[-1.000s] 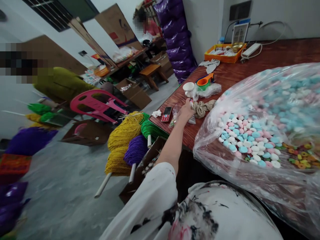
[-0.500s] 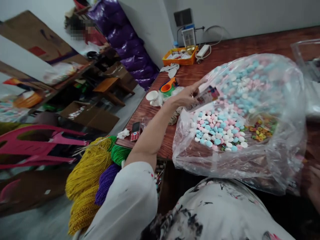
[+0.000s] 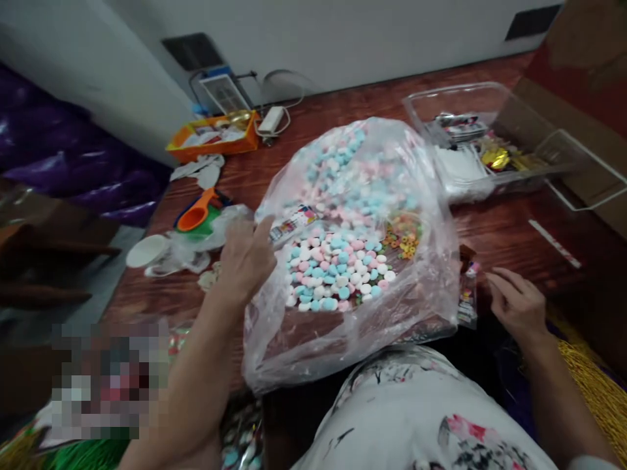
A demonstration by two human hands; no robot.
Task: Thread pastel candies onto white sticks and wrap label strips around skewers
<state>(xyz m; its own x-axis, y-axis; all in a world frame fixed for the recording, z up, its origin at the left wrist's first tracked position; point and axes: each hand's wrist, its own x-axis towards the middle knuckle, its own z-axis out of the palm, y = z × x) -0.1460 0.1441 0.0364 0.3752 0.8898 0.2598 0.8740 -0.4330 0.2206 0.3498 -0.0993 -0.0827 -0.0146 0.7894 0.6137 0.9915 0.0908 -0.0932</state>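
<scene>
A large clear plastic bag (image 3: pixel 298 346) lies spread on the table, with pale pink, blue and white round candies (image 3: pixel 337 267) in it. Small ring-shaped pieces (image 3: pixel 404 235) in orange, yellow and green gather at its right. By the bag's left edge is my left hand (image 3: pixel 247 261), blurred, its fingertips close to a printed packet (image 3: pixel 294 223); whether they touch it I cannot make out. Right of the bag, my right hand (image 3: pixel 519 303) has loosely bent fingers, apart and holding nothing. Nearest to it is a small clear packet (image 3: pixel 467 297) at the table's front edge.
On the left are an orange scoop (image 3: pixel 193 219), a white cup (image 3: pixel 147 251) and a white cloth (image 3: pixel 200 171). An orange tray (image 3: pixel 215 150) stands behind. A clear plastic bin (image 3: pixel 524 176) holds packets at the back right, beside a cardboard box (image 3: pixel 553 117).
The view has turned right, bringing the bin and more of my right hand into sight. My left hand has drawn back leftward from over the printed packet.
</scene>
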